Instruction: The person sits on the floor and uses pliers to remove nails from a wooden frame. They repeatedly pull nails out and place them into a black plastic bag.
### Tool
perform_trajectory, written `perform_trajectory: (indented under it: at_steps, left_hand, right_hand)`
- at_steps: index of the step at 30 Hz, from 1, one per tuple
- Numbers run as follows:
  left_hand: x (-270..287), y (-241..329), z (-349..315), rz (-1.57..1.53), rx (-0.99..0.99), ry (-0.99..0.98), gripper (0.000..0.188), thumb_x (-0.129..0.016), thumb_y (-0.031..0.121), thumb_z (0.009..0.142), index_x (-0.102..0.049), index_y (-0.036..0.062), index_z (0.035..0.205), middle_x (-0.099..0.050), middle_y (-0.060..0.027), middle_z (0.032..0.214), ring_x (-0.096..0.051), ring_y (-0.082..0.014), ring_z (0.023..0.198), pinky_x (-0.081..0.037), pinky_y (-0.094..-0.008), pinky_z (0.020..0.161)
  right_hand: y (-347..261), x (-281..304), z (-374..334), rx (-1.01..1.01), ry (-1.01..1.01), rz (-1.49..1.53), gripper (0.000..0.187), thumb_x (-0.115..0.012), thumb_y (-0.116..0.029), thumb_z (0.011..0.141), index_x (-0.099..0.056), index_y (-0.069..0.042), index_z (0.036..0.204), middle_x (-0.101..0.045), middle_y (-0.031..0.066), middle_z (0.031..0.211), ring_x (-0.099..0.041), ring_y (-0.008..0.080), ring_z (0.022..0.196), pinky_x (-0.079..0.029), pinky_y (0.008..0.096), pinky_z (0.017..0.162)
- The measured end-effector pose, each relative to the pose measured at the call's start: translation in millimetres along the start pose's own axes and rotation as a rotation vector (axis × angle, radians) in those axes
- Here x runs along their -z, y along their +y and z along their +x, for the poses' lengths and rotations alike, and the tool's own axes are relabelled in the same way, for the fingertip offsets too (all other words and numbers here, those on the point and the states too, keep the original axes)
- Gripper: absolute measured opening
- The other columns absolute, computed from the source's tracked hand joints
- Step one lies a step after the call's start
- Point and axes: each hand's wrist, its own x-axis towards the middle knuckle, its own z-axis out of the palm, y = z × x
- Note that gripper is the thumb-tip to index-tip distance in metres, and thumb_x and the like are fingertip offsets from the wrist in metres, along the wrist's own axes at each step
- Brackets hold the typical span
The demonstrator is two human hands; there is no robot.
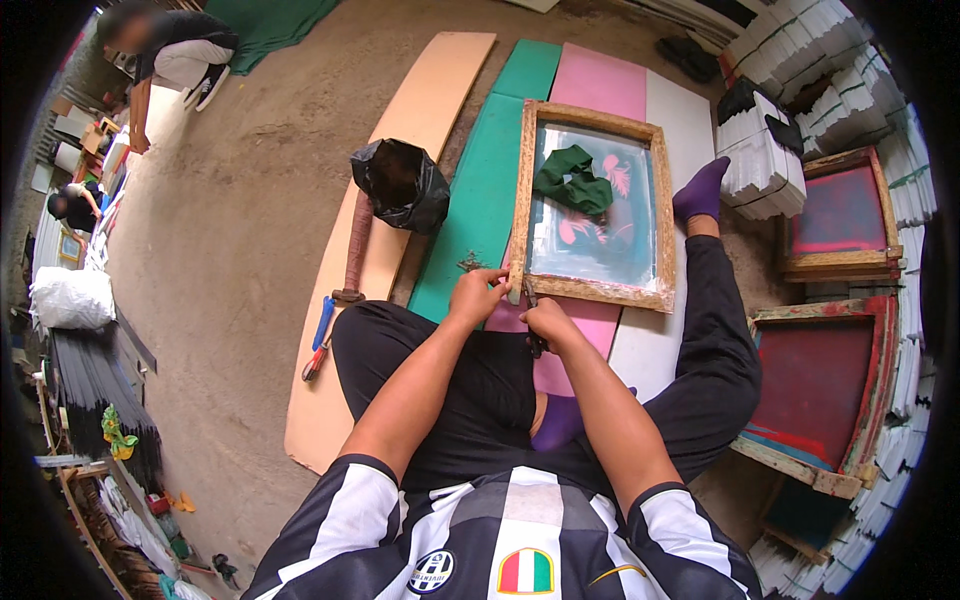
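A wooden-framed printing screen (666, 215) lies flat before me, pink leaf shapes on its mesh and a crumpled dark green cloth (573, 182) on top. At its near left corner, my left hand (478, 296) has thumb and fingers pinched together; what sits between them is too small to make out. Just to the right, my right hand (550, 326) is closed around dark pliers (538, 345), whose jaws point up at that same corner. A small heap of dark metal bits (472, 262) rests just beyond my left hand.
Coloured boards, including a green one (465, 215) and a peach one (430, 95), lie underneath. A black plastic bag (402, 185), a brown-handled tool (358, 250) and a blue-handled tool (325, 322) are left. Red-meshed screens (812, 385) and paper stacks (760, 165) stand right. A person (185, 50) crouches far left.
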Motion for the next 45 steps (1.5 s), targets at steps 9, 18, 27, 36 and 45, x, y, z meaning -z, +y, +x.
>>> perform_trajectory:
  at_steps: [9, 18, 27, 36, 45]
  left_hand:
    - [2, 7, 0, -0.025, 0.045, -0.03, 0.036, -0.077, 0.027, 0.085, -0.076, 0.0145, 0.118, -0.075, -0.0189, 0.1, -0.072, -0.0355, 0.091, -0.055, -0.043, 0.081]
    - [2, 14, 2, -0.039, 0.082, -0.044, 0.034, -0.078, 0.025, 0.084, -0.077, 0.0138, 0.116, -0.074, -0.0216, 0.095, -0.072, -0.0361, 0.087, -0.055, -0.0421, 0.079]
    - [1, 4, 0, -0.002, 0.068, -0.017, 0.033, -0.077, 0.028, 0.086, -0.077, 0.0197, 0.117, -0.076, -0.0121, 0.091, -0.072, -0.0325, 0.083, -0.056, -0.0435, 0.076]
    - [9, 24, -9, -0.033, -0.129, 0.1, 0.031, -0.075, 0.028, 0.088, -0.077, 0.0077, 0.111, -0.074, -0.0143, 0.093, -0.069, -0.0293, 0.073, -0.053, -0.0403, 0.069]
    - [8, 9, -8, -0.151, -0.151, 0.083, 0.024, -0.071, 0.026, 0.093, -0.072, 0.0015, 0.095, -0.073, -0.0157, 0.09, -0.07, -0.0299, 0.079, -0.053, -0.0397, 0.071]
  right_hand:
    - [15, -8, 23, -0.071, 0.03, -0.103, 0.013, -0.057, -0.005, 0.086, -0.059, 0.007, 0.091, -0.057, 0.0127, 0.067, -0.057, 0.0255, 0.048, -0.047, 0.0412, 0.043]
    - [23, -23, 14, 0.033, 0.313, -0.423, 0.025, -0.051, -0.012, 0.088, -0.063, 0.003, 0.105, -0.069, 0.0295, 0.099, -0.068, 0.0439, 0.095, -0.053, 0.0525, 0.08]
    - [29, -28, 10, 0.113, 0.263, -0.181, 0.026, -0.052, -0.01, 0.085, -0.062, 0.001, 0.107, -0.071, 0.0265, 0.098, -0.067, 0.0444, 0.1, -0.051, 0.0504, 0.091]
    - [50, -16, 4, 0.223, 0.119, 0.183, 0.018, -0.057, -0.005, 0.087, -0.062, 0.0, 0.103, -0.06, 0.0068, 0.068, -0.057, 0.0138, 0.049, -0.047, 0.03, 0.045]
    - [25, -8, -1, 0.039, -0.251, 0.275, 0.027, -0.058, -0.006, 0.092, -0.059, 0.002, 0.118, -0.068, 0.0143, 0.081, -0.069, 0.022, 0.062, -0.057, 0.0347, 0.054]
